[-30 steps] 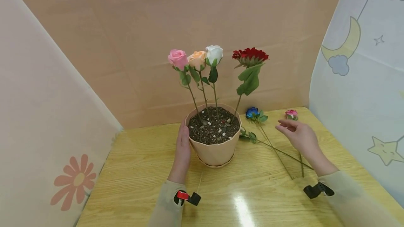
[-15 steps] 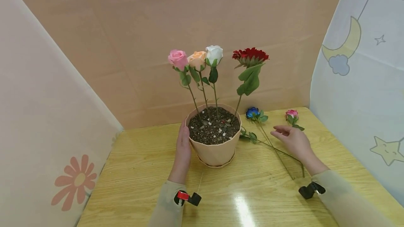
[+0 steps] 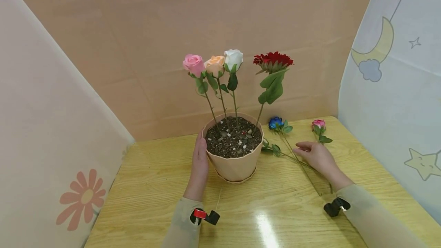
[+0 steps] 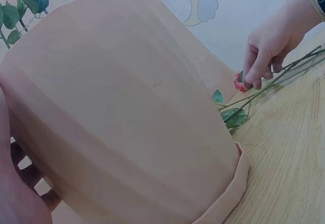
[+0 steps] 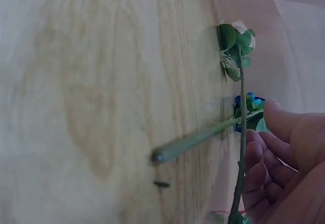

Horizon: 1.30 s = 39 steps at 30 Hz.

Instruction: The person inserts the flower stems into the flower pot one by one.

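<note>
The left hand (image 3: 200,163) lies with straight fingers against the left side of a beige pot (image 3: 237,167) of dark soil. Upright in the soil stand a pink rose (image 3: 194,65), a peach rose (image 3: 215,65), a white rose (image 3: 233,59) and a red flower (image 3: 273,61). The right hand (image 3: 318,159) is over crossed stems right of the pot, fingers loosely bent, thumb and fingertips apart; in the right wrist view a green stem (image 5: 242,132) passes before the hand (image 5: 292,168). A blue rose (image 3: 275,123) lies beyond it.
A deep pink rose (image 3: 318,124) lies at the table's back right. Leaves (image 3: 275,149) of another stem lie beside the pot, its bloom hidden in the head view. Cloth walls border the wooden table (image 3: 155,186) at the back and both sides.
The right hand has come down and towards the person, slightly left, uncovering the deep pink rose's leaves. The left hand, pot and flowers have stayed in place.
</note>
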Each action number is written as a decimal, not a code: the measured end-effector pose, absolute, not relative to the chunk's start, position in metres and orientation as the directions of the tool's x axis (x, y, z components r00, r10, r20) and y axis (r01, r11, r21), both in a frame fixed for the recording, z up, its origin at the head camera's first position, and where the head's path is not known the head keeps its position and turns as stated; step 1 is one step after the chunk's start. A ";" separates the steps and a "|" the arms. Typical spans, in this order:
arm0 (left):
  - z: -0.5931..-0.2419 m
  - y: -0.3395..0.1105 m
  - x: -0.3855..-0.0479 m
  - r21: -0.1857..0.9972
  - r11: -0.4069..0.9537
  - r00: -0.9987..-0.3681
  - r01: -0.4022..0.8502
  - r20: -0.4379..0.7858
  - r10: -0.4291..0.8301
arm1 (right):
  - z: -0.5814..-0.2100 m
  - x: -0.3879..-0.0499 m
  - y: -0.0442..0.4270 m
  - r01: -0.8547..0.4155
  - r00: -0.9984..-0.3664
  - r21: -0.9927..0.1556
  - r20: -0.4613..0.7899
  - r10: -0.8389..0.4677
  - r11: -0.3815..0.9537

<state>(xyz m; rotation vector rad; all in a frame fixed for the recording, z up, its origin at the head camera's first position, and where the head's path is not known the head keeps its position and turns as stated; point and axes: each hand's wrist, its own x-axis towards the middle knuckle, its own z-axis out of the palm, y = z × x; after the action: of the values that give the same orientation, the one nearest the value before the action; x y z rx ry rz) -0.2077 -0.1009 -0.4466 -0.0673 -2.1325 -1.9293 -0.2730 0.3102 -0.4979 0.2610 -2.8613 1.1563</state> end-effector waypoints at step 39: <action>-0.452 -0.102 -0.210 0.968 0.093 -0.961 0.232 0.244 -0.133 | -0.491 -0.263 0.312 -0.123 -0.989 -0.735 0.037 -0.141 0.667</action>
<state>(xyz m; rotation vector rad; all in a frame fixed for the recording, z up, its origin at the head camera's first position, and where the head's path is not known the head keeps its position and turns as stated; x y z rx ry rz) -0.2097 -0.1022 -0.4516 -0.0994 -2.1049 -1.9472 -0.2632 0.3120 -0.4912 0.2286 -2.8887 1.2708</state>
